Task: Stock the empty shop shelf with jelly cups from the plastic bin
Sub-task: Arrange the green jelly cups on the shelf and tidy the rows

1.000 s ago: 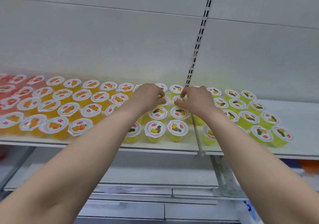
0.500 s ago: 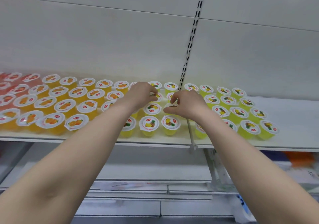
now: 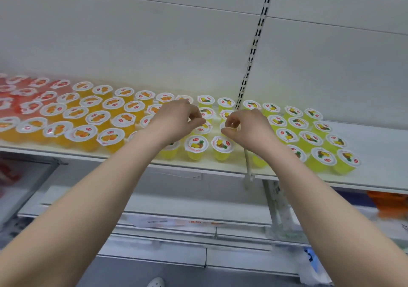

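**Reaching Among the Yellow Jelly Cups**

Two hands meet over the middle of the shelf [image 3: 379, 147]. The left hand [image 3: 176, 121] curls its fingers down onto the yellow cups [image 3: 196, 145]; I cannot tell whether it grips one. The right hand [image 3: 249, 129] pinches one yellow cup's rim [image 3: 228, 129] between thumb and forefinger. The cups stand four rows deep: blurred red cups [image 3: 24, 92] far left, then orange cups [image 3: 98, 117], then yellow. Thirteen lids show right of the right hand. Front-row cups sit near the shelf edge, and bare shelf lies beyond the rightmost cups.
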